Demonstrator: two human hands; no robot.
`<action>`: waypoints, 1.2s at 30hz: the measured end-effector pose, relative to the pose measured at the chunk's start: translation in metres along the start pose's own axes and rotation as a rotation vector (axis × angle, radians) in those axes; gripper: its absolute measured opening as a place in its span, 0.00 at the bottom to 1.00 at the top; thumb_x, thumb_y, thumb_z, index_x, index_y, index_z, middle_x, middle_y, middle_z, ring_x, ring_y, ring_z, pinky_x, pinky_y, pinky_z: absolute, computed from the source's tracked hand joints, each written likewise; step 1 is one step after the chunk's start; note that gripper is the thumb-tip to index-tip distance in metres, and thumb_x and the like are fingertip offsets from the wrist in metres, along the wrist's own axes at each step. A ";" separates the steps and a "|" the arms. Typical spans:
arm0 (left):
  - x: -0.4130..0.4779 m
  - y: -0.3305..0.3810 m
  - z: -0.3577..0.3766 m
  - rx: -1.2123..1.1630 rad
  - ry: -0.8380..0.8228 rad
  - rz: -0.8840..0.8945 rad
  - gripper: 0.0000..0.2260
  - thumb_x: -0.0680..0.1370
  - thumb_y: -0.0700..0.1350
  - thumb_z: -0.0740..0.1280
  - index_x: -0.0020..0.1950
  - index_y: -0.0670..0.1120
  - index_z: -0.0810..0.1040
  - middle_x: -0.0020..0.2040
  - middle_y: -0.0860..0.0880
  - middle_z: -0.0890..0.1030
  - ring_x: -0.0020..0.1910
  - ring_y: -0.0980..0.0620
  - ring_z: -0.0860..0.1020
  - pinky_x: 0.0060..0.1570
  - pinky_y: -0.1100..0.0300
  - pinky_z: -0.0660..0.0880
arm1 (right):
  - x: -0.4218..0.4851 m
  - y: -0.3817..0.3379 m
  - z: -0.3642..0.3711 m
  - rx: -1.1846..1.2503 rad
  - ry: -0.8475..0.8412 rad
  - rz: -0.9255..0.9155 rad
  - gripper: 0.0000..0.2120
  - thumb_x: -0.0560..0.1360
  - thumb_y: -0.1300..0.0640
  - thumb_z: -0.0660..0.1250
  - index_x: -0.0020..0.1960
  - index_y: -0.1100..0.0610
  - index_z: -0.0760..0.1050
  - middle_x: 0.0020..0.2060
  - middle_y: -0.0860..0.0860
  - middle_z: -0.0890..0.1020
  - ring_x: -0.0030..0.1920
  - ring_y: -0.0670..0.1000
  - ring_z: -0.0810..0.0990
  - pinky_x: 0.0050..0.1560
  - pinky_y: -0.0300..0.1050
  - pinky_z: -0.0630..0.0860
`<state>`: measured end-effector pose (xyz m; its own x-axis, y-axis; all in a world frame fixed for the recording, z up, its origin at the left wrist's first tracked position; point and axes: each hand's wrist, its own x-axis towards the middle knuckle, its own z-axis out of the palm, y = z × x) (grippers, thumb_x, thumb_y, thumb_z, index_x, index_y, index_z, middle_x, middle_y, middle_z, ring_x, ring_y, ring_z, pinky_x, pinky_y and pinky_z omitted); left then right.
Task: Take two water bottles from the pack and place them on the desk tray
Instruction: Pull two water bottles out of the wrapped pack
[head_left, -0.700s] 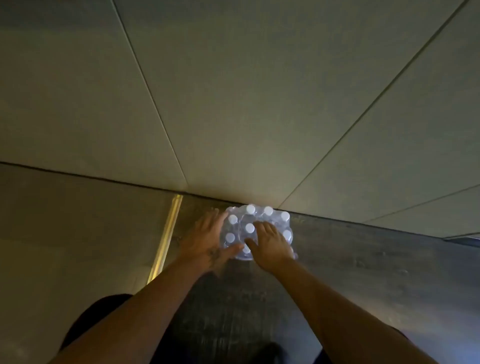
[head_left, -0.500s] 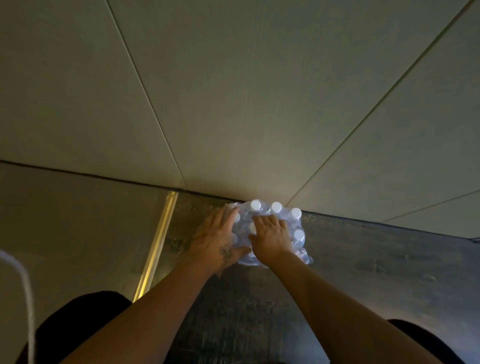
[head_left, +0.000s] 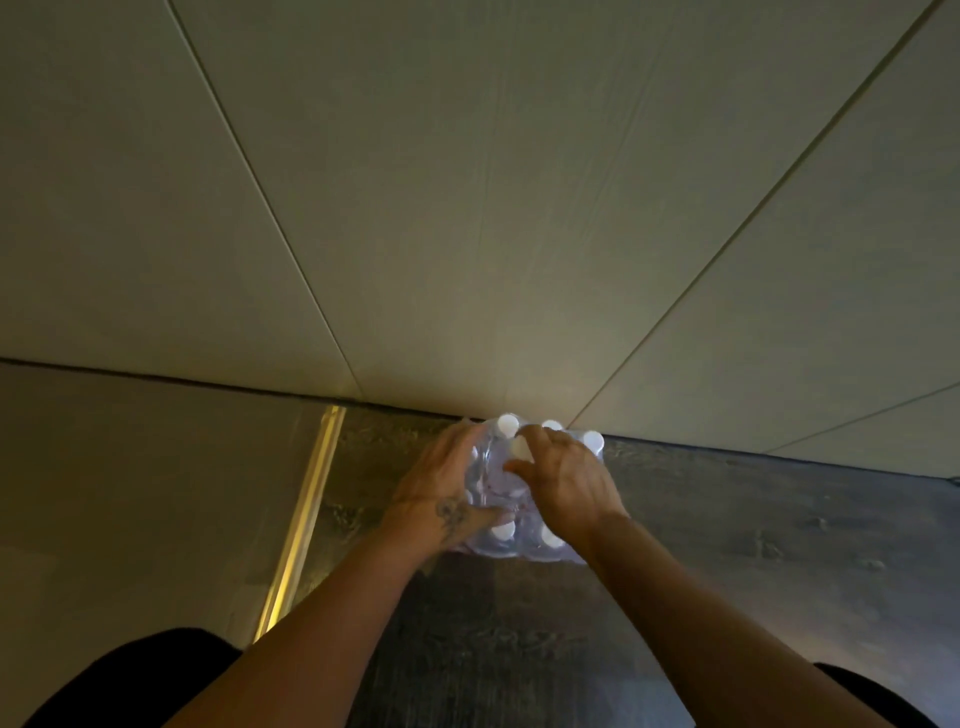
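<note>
A shrink-wrapped pack of water bottles (head_left: 496, 470) with white caps stands on the dark floor against the pale wall. My left hand (head_left: 441, 488) grips the pack's left side, thumb across its near edge. My right hand (head_left: 569, 480) lies on top of the pack, its fingers curled into the plastic wrap around a white bottle cap (head_left: 519, 446). Several caps show around my hands. No desk tray is in view.
A pale panelled wall (head_left: 467, 208) rises right behind the pack. A brass floor strip (head_left: 306, 514) runs at the left, dividing the dark wood floor (head_left: 753, 545) from a lighter floor (head_left: 145, 493). My dark-clothed knees sit at the bottom corners.
The view has come closer to the pack. My right hand's fingers have curled into the wrap at a cap near the pack's top; my left hand has shifted along the pack's left side.
</note>
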<state>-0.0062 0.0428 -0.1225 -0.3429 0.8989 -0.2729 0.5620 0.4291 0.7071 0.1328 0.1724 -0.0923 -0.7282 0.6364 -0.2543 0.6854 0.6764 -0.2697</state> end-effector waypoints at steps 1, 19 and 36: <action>0.006 0.009 -0.001 -0.041 -0.008 -0.016 0.49 0.69 0.61 0.82 0.84 0.58 0.60 0.85 0.52 0.62 0.83 0.49 0.62 0.79 0.50 0.65 | -0.003 0.003 -0.012 0.065 0.037 -0.006 0.19 0.83 0.43 0.66 0.70 0.50 0.73 0.62 0.53 0.83 0.57 0.54 0.84 0.57 0.50 0.81; 0.026 0.033 0.004 -0.433 0.011 -0.124 0.30 0.62 0.61 0.85 0.50 0.82 0.69 0.47 0.76 0.81 0.44 0.85 0.75 0.44 0.69 0.70 | -0.005 -0.006 -0.123 0.451 0.399 -0.090 0.13 0.84 0.46 0.67 0.60 0.55 0.80 0.48 0.49 0.86 0.50 0.51 0.84 0.46 0.44 0.77; 0.036 0.023 -0.006 -0.535 0.124 -0.149 0.36 0.61 0.51 0.88 0.65 0.58 0.76 0.57 0.57 0.85 0.55 0.61 0.83 0.50 0.61 0.77 | 0.015 0.023 -0.037 -0.025 -0.424 0.008 0.14 0.85 0.54 0.64 0.69 0.52 0.79 0.68 0.55 0.80 0.64 0.56 0.81 0.67 0.54 0.79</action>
<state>-0.0104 0.0846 -0.1119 -0.4935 0.8010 -0.3389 0.0520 0.4161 0.9078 0.1376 0.2113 -0.0677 -0.6548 0.4366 -0.6170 0.6869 0.6842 -0.2448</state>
